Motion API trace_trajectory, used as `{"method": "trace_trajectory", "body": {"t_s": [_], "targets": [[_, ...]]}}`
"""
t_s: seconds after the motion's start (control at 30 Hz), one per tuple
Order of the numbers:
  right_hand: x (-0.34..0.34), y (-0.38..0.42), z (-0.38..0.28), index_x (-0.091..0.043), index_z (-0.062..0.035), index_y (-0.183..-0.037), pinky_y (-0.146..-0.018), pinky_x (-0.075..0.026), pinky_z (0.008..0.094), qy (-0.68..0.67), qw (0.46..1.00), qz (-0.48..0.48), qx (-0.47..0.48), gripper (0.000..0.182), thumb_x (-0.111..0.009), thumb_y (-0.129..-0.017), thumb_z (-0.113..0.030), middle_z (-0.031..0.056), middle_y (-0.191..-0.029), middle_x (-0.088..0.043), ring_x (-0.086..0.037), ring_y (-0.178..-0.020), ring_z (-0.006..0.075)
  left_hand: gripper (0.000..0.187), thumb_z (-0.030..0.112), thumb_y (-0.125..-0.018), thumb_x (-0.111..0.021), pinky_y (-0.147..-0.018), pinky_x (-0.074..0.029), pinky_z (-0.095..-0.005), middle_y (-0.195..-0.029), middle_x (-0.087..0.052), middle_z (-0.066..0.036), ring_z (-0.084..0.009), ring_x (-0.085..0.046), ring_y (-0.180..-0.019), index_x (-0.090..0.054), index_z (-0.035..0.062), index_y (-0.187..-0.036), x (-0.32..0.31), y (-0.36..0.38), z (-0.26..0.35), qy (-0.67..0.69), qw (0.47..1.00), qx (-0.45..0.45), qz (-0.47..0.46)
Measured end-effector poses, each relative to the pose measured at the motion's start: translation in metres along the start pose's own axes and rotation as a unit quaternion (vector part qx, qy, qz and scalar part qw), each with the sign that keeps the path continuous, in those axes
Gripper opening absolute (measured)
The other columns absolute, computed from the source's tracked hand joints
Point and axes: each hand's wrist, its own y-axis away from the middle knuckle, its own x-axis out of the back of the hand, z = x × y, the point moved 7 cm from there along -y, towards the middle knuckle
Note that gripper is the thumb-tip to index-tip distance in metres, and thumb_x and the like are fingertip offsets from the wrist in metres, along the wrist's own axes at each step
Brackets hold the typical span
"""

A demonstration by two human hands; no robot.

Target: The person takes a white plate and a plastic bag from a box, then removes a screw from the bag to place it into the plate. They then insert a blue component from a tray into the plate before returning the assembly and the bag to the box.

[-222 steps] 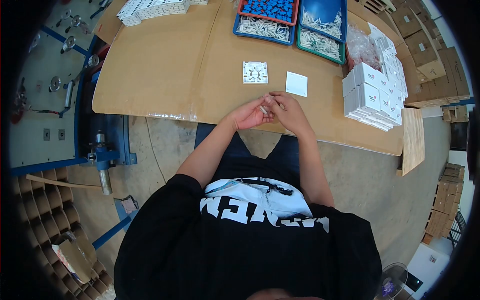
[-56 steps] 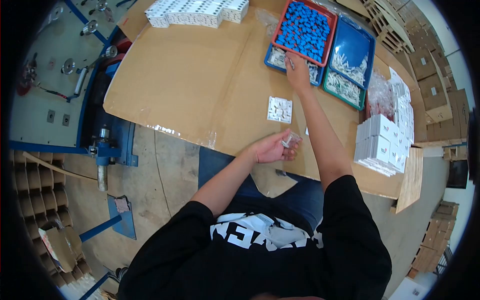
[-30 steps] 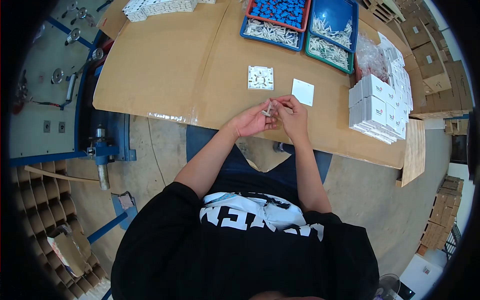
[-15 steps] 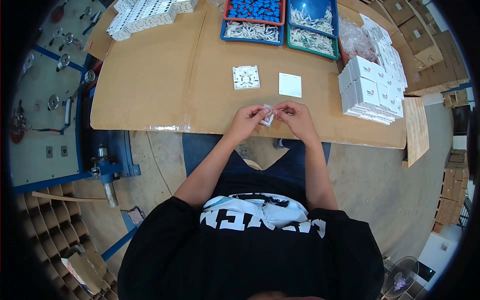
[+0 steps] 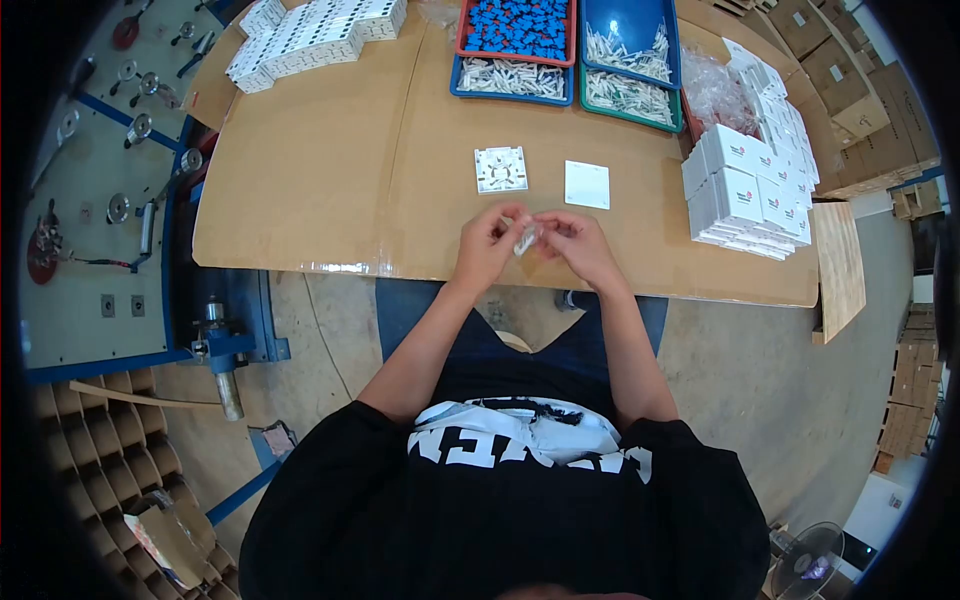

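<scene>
Between my two hands, just above the near edge of the cardboard-covered table (image 5: 330, 190), is a small clear plastic bag (image 5: 526, 239) with something whitish in it. My left hand (image 5: 487, 246) pinches it from the left. The fingers of my right hand (image 5: 580, 245) are closed on its right side. What exactly is inside is too small to tell. Beyond my left hand lies a square white plate with a moulded pattern (image 5: 500, 170). A plain square white plate (image 5: 587, 185) lies flat to its right, beyond my right hand.
At the back stand a red tray of blue pieces (image 5: 470, 52), a blue tray (image 5: 625, 25) and other trays of small white parts. Stacked white boxes (image 5: 740, 195) are on the right, more white boxes (image 5: 310, 45) at back left. Crumpled clear plastic (image 5: 715, 90) lies beside the trays.
The bag has moved slightly left and turned between my fingers, and my left fingers have shifted up on it. The whole view has moved a little; both square plates lie as before.
</scene>
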Motion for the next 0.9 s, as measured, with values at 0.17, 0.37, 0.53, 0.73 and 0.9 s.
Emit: {"method": "trace_trajectory", "body": {"t_s": [0.17,0.37,0.53,0.73,0.9], "targets": [[-0.004,-0.054,-0.044,-0.072,0.0024,-0.1,-0.074,-0.055,0.0255,0.001,0.984,0.049,0.169,0.013,-0.06,-0.097,-0.002,0.0059,-0.098,-0.071,-0.069,-0.081,0.0127,0.017,0.013,-0.101,-0.063,-0.082,-0.051,-0.0284,-0.102,-0.071,-0.008,-0.0137,-0.066,-0.09,-0.067,0.0012,-0.112,0.058,-0.026,0.017,0.032,0.973,-0.118,0.195],[-0.009,-0.088,-0.037,-0.074,-0.0035,-0.101,-0.092,-0.051,0.0391,0.396,0.835,0.067,0.375,0.018,-0.064,-0.087,-0.003,0.0113,-0.111,-0.071,-0.064,-0.108,0.0309,0.021,0.017,-0.093,-0.068,-0.097,-0.046,-0.0407,-0.123,-0.066,-0.008,-0.0269,-0.062,-0.114,-0.071,0.0072,-0.112,0.067,-0.044,-0.013,-0.225,0.944,-0.194,0.147],[-0.014,-0.084,-0.04,-0.075,-0.0054,-0.105,-0.095,-0.049,0.0418,0.412,0.851,0.059,0.32,0.019,-0.069,-0.088,-0.009,0.0116,-0.111,-0.07,-0.061,-0.113,0.0308,0.018,0.021,-0.09,-0.072,-0.099,-0.041,-0.0415,-0.123,-0.066,-0.006,-0.0236,-0.062,-0.112,-0.075,0.0112,-0.104,0.056,-0.045,-0.015,-0.299,0.922,-0.2,0.143],[-0.01,-0.109,-0.03,-0.076,-0.0101,-0.104,-0.092,-0.049,0.0424,0.343,0.926,0.026,0.153,0.019,-0.074,-0.086,-0.014,0.0109,-0.097,-0.072,-0.062,-0.103,0.0298,0.017,0.025,-0.084,-0.077,-0.092,-0.04,-0.0405,-0.111,-0.065,-0.003,-0.0237,-0.06,-0.105,-0.075,0.014,-0.096,0.06,-0.062,-0.02,-0.291,0.935,-0.133,0.155],[-0.016,-0.107,-0.042,-0.076,-0.0072,-0.099,-0.082,-0.052,0.0422,0.416,0.864,0.073,0.272,0.014,-0.074,-0.086,-0.013,0.0115,-0.096,-0.071,-0.066,-0.092,0.0309,0.012,0.021,-0.086,-0.074,-0.088,-0.039,-0.0397,-0.099,-0.064,-0.002,-0.0239,-0.06,-0.096,-0.074,0.0147,-0.097,0.058,-0.056,-0.011,-0.299,0.918,-0.167,0.198]]}}
